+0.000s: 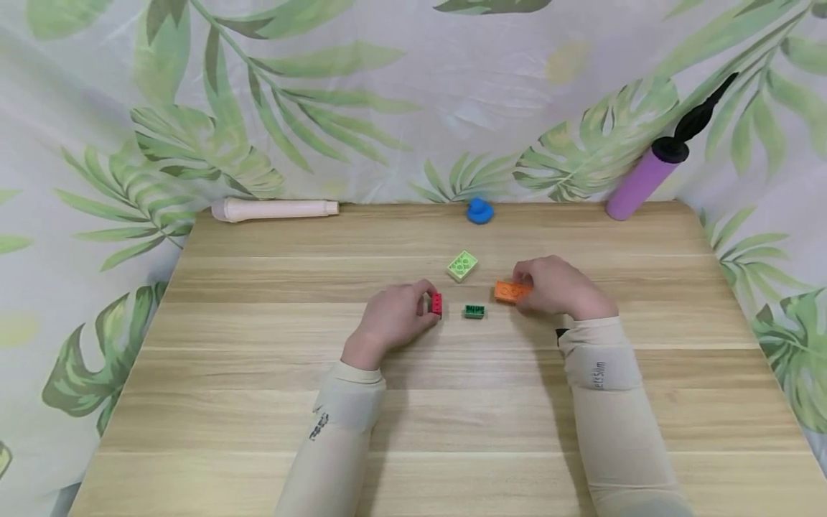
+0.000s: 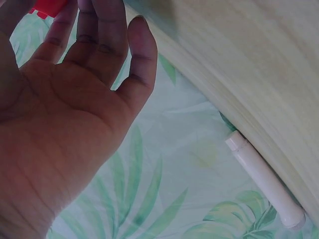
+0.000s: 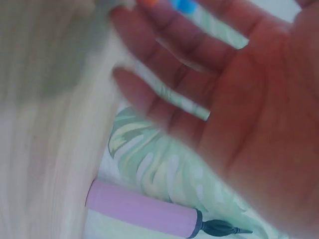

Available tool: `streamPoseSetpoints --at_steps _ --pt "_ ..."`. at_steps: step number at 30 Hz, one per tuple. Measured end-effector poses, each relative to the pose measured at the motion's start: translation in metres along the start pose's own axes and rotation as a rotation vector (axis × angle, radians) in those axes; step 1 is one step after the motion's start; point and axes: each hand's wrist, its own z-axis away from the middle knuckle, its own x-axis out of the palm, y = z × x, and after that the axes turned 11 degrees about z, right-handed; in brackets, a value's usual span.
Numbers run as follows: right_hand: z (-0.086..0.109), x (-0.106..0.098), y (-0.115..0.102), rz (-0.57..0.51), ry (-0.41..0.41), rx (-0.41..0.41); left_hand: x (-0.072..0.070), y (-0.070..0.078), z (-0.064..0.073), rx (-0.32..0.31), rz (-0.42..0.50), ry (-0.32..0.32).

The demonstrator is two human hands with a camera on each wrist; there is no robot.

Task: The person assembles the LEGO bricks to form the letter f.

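My left hand [image 1: 395, 316] pinches a small red toy brick [image 1: 436, 304] between thumb and fingers near the middle of the table. The left wrist view shows only a corner of that red brick [image 2: 50, 6] at its top edge. To the right, my right hand [image 1: 557, 286] grips one end of an orange brick [image 1: 510, 291], its studs facing up and its right end hidden by the fingers. Between the hands lies a dark green brick [image 1: 474, 311], touched by neither. Farther back is a light green brick [image 1: 462, 266], hollow side up.
Along the back edge of the wooden table [image 1: 258, 402] are a pale pink microphone-shaped object [image 1: 278, 209], a small blue duck-like toy [image 1: 479, 211] and a purple hand pump [image 1: 646, 179] with a black nozzle, leaning on the leaf-patterned cloth [image 1: 388, 93].
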Motion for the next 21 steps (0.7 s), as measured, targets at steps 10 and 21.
streamPoseSetpoints --at_steps 10,21 --pt "-0.001 -0.01 -0.02 -0.209 0.262 -0.088 -0.002 0.0 -0.001 -0.013 0.106 0.015" --pt "-0.003 -0.003 -0.065 -0.246 0.335 -0.24 -0.013 0.001 0.003 0.326 0.417 0.321"
